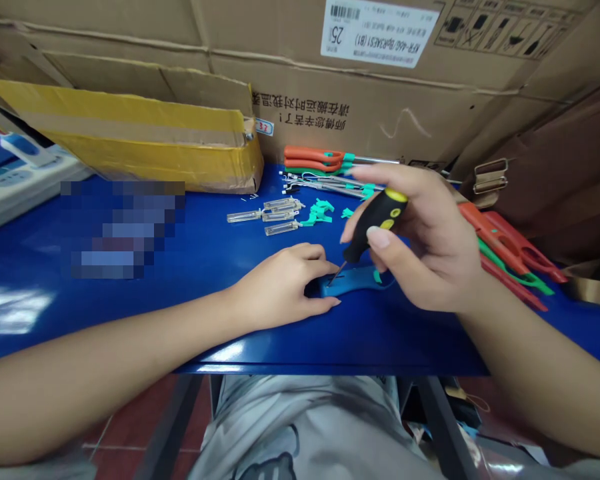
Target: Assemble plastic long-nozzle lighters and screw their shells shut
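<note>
My left hand (pixel 290 287) is closed around the left end of a blue lighter casing (pixel 353 282) lying flat on the table, with a green trigger piece showing near its middle. In my right hand (pixel 425 247) is a black and yellow screwdriver (pixel 375 227), tilted, its tip touching the casing close to my left fingertips. Beyond my hands are several clear lighter fluid tanks (pixel 280 215) and loose green trigger pieces (pixel 320 212). The far right part of the casing is hidden behind my right hand.
Orange lighters with metal rods (pixel 314 159) lie at the back by a large cardboard box (pixel 300 80). A yellow-taped box (pixel 190 147) stands back left, near a power strip (pixel 25 180). Red, orange and green casings (pixel 510 253) lie right. The blue table (pixel 220 267) ends before my lap.
</note>
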A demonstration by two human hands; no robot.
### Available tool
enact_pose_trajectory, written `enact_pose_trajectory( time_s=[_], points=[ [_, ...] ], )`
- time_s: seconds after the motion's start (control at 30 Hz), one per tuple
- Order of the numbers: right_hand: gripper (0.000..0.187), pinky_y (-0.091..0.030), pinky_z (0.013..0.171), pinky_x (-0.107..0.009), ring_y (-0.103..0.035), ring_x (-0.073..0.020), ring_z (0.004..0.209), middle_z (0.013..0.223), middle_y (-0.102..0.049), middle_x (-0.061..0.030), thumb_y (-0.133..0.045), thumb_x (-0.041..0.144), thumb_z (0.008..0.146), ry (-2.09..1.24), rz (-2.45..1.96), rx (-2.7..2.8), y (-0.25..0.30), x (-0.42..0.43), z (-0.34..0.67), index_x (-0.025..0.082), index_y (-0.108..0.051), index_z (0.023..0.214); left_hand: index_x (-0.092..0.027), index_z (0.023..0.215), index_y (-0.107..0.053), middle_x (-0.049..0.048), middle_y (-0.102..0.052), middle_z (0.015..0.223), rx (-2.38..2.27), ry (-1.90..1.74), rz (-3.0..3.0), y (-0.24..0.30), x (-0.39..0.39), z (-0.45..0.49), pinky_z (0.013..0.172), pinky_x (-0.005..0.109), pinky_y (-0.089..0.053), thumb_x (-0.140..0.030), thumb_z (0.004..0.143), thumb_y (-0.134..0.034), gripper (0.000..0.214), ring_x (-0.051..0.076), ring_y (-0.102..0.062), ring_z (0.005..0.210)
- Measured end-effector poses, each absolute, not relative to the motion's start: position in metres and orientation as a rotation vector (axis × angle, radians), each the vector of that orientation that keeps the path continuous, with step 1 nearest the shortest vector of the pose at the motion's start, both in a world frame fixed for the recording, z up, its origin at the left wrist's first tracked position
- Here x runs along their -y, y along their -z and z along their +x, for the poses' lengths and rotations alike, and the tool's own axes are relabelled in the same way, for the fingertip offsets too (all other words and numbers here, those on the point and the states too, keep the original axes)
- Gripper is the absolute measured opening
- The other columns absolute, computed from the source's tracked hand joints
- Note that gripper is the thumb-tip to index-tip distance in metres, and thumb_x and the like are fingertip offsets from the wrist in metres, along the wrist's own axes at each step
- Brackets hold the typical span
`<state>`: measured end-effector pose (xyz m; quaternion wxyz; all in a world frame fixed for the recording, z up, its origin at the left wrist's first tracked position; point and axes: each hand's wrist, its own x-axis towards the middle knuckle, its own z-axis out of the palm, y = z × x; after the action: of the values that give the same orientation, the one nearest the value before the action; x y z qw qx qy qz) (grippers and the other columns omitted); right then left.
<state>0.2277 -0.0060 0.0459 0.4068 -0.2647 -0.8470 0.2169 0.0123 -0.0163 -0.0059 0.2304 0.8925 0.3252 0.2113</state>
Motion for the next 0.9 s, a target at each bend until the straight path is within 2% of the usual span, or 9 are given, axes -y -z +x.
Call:
enact_pose_trajectory(
  time_s=[0.07, 0.13, 0.3, 0.43, 0.47, 0.57, 0.63, 0.8, 0.9],
  points=[
    [0.033, -0.063, 0.062, -0.033, -0.073, -0.0227, 0.086, 0.111, -0.073, -0.0054, -0.066, 0.036, 0.095, -0.311, -0.665, 2.101, -0.043, 0.003, 0.229, 0.029, -0.062, 0.127, -0.015, 0.119, -0.073, 0.0072, -0.067, 0.102, -0.89, -0.595, 2.458, 0.007, 0.016, 0.012, 0.091, 0.036, -0.055, -0.034, 0.089, -0.074, 0.036, 0.023, -0.066, 0.099],
    [0.025, -0.063, 0.063, -0.034, -0.073, -0.0221, 0.081, 0.104, -0.074, -0.0042, -0.07, 0.037, 0.092, -0.14, -0.638, 2.048, -0.041, 0.002, 0.229, 0.028, -0.065, 0.115, -0.016, 0.119, -0.073, 0.007, -0.067, 0.102, -0.89, -0.602, 2.461, 0.007, 0.016, 0.012, 0.091, 0.036, -0.054, -0.034, 0.089, -0.075, 0.035, 0.023, -0.066, 0.099],
    [0.033, -0.064, 0.069, -0.036, -0.075, -0.0204, 0.081, 0.111, -0.076, -0.0059, -0.046, 0.028, 0.104, -0.247, -0.648, 2.149, -0.046, 0.006, 0.229, 0.028, -0.056, 0.135, -0.016, 0.121, -0.072, 0.0059, -0.065, 0.098, -0.896, -0.578, 2.465, 0.006, 0.016, 0.012, 0.086, 0.034, -0.054, -0.035, 0.09, -0.073, 0.037, 0.021, -0.065, 0.093],
    [0.021, -0.062, 0.062, -0.029, -0.073, -0.0175, 0.069, 0.09, -0.079, -0.0014, -0.072, 0.026, 0.09, 0.151, -0.501, 2.123, -0.05, 0.008, 0.23, 0.025, -0.065, 0.111, -0.017, 0.121, -0.072, 0.0066, -0.065, 0.101, -0.897, -0.586, 2.475, 0.006, 0.016, 0.012, 0.088, 0.035, -0.054, -0.035, 0.09, -0.073, 0.036, 0.023, -0.064, 0.097],
    [0.021, -0.062, 0.062, -0.028, -0.073, -0.0171, 0.069, 0.089, -0.079, -0.0012, -0.073, 0.026, 0.089, 0.201, -0.474, 2.117, -0.051, 0.008, 0.23, 0.024, -0.066, 0.109, -0.018, 0.121, -0.072, 0.0062, -0.065, 0.099, -0.902, -0.583, 2.48, 0.006, 0.017, 0.012, 0.087, 0.035, -0.054, -0.035, 0.09, -0.073, 0.035, 0.023, -0.064, 0.096],
    [0.031, -0.065, 0.07, -0.033, -0.076, -0.0195, 0.083, 0.107, -0.079, -0.005, -0.052, 0.028, 0.101, 0.04, -0.515, 2.2, -0.051, 0.01, 0.232, 0.023, -0.061, 0.13, -0.017, 0.116, -0.073, 0.0053, -0.063, 0.096, -0.906, -0.557, 2.479, 0.005, 0.017, 0.012, 0.084, 0.035, -0.054, -0.034, 0.09, -0.073, 0.031, 0.022, -0.063, 0.093],
    [0.039, -0.066, 0.074, -0.036, -0.077, -0.0211, 0.091, 0.119, -0.076, -0.0064, -0.042, 0.026, 0.103, -0.059, -0.56, 2.241, -0.051, 0.011, 0.232, 0.024, -0.055, 0.14, -0.016, 0.115, -0.073, 0.0055, -0.063, 0.097, -0.897, -0.559, 2.468, 0.005, 0.017, 0.012, 0.085, 0.035, -0.054, -0.034, 0.09, -0.073, 0.031, 0.022, -0.063, 0.094],
    [0.032, -0.065, 0.069, -0.03, -0.077, -0.019, 0.079, 0.105, -0.08, -0.0005, -0.07, 0.029, 0.092, 0.177, -0.536, 2.14, -0.051, 0.014, 0.23, 0.029, -0.064, 0.123, -0.017, 0.118, -0.072, 0.0047, -0.063, 0.095, -0.896, -0.606, 2.477, 0.005, 0.017, 0.012, 0.083, 0.035, -0.053, -0.033, 0.089, -0.074, 0.033, 0.022, -0.063, 0.092],
    [0.044, -0.066, 0.084, -0.035, -0.076, -0.0208, 0.1, 0.132, -0.072, -0.0042, -0.049, 0.025, 0.101, -0.084, -0.55, 2.211, -0.049, 0.015, 0.229, 0.026, -0.051, 0.145, -0.018, 0.115, -0.072, 0.0045, -0.062, 0.094, -0.892, -0.595, 2.482, 0.005, 0.017, 0.012, 0.082, 0.034, -0.053, -0.033, 0.09, -0.073, 0.029, 0.022, -0.063, 0.092]
  ],
)
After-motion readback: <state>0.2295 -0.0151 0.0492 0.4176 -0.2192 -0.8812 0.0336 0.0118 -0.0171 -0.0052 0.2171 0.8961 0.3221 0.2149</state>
